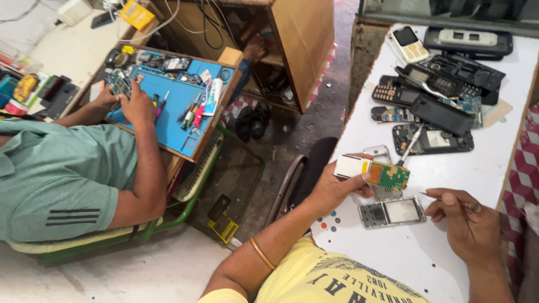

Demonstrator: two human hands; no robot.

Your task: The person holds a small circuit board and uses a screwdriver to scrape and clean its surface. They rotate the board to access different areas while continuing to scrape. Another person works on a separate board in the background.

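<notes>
My left hand (332, 189) holds a small phone circuit board (375, 173), green and orange with a white end, just above the white table (426, 258). My right hand (467, 225) pinches a thin metal tool (443, 197) whose tip points left toward the board. Directly below the board, between my hands, a silver phone frame with a screen (391, 212) lies flat on the table. A silver cover piece (378, 152) rests just behind the board.
Several dismantled dark phones and covers (438, 106) and a screwdriver (410, 145) crowd the table's far half; a white keypad phone (408, 44) lies at the back. At left, a person in a green shirt (62, 179) works over a blue mat (174, 106) with tools.
</notes>
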